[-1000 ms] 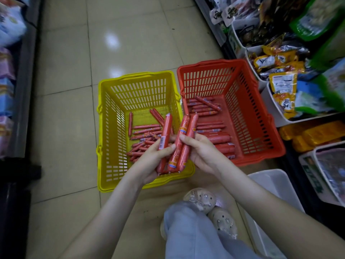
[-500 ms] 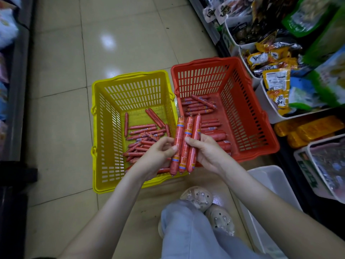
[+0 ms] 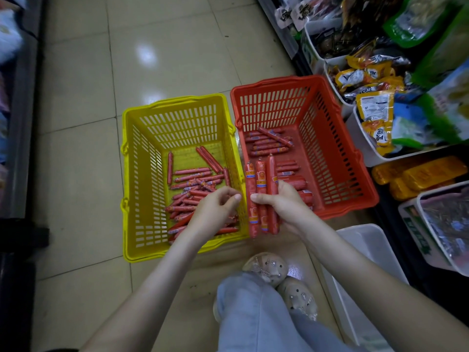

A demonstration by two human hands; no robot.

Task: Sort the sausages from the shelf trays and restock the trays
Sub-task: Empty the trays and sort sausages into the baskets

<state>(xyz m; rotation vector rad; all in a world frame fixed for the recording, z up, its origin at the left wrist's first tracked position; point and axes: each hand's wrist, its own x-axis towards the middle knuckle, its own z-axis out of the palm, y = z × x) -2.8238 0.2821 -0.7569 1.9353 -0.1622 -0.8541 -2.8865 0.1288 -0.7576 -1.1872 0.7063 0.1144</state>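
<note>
Right hand [image 3: 284,205]: closed round a bundle of three thick sausages [image 3: 261,194]. My thumb lies across the front and my fingers are behind.
Bundle attitude: upright, tips toward 12 o'clock, lower ends hanging below my palm. It sits over the seam between the two baskets; I cannot tell whether it touches either rim.
Left hand [image 3: 215,208]: at 9 o'clock of the bundle, just beside it but apart. Fingers are loosely curled and the thumb is aimed at the bundle. Nothing is seen in it.
Forearms: both enter from 6 o'clock and converge. The right palm is turned toward 9 o'clock.
Yellow basket [image 3: 132,174]: on the floor at 11 o'clock. A loose heap of thin sausages [image 3: 193,185] lies in its near half.
Red basket [image 3: 335,153]: at 1 o'clock, side by side with the yellow one. Thicker sausages [image 3: 295,182] lie near me, with a smaller stack [image 3: 269,146] at the far end.
White tub [image 3: 360,250]: at 4 o'clock by my knee. I see no sausages in it.
Shelf trays [image 3: 354,128]: at 2 o'clock, showing snack packs only.
Done (judged): sorting is well under way, with both baskets loaded by size.
Left (judged): place this bundle, most likely in the red basket, whose contents it matches. Restocking the trays is not yet begun, as far as shown.
</note>
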